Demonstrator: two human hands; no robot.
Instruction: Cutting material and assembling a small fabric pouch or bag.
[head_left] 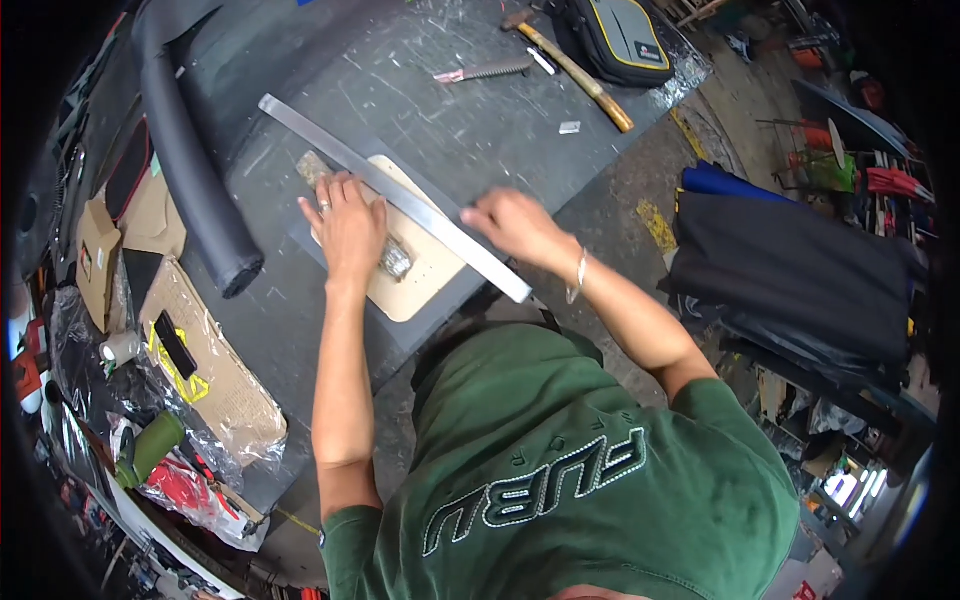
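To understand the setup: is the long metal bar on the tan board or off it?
On: the metal bar lies across the tan board, hiding part of it; both ends extend beyond.

On the far right of the bench (410, 120) we see a wooden-handled hammer (575, 77) beside a black bag (605, 68) with yellow trim, a slender pink-and-grey tool (490, 71) near them; to our left, a long dark roll (188, 160), cardboard (228, 375) bearing a slim black object (175, 346), and a green cylinder (152, 448); to our right, piled dark sheets (785, 270)
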